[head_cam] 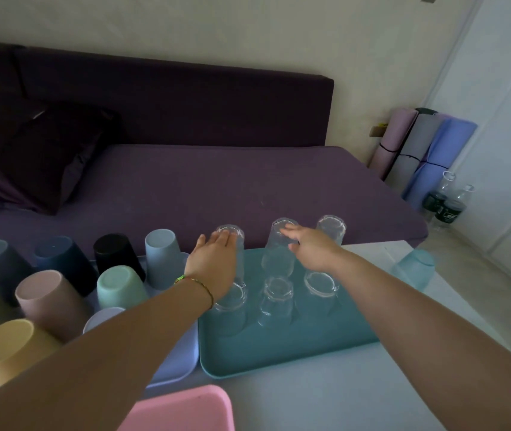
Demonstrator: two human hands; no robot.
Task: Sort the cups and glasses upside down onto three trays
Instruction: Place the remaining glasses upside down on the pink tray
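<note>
Six clear glasses stand upside down on the teal tray [310,346], in a far row of three tall ones and a near row of three short ones. The left hand [214,259] reaches over the far-left tall glass [239,241], palm down and fingers straight and close together, with the fingertips at the upturned base. The right hand [313,250] stretches to the far-middle tall glass [279,262], fingers long and loosely spread across its top. They seem to touch the glass, though the dim light makes contact hard to judge, and neither hand is curled round anything. The far-right tall glass [331,227] stands just beside the right hand. In the near row, the left short glass [231,306] lies partly behind the left wrist, with the middle short glass [276,298] and the right short glass [321,284] next to it.

To the left, a lavender tray [176,362] touches the teal one and carries upturned plastic cups, among them a black cup [116,253], a grey-blue cup [162,256], a mint cup [120,287], a pink cup [49,300] and a yellow cup [11,349]. A pink tray [182,409] sits at the near edge. One pale blue see-through cup [414,267] stands upside down on the white table [310,399], to the right of the teal tray.
</note>
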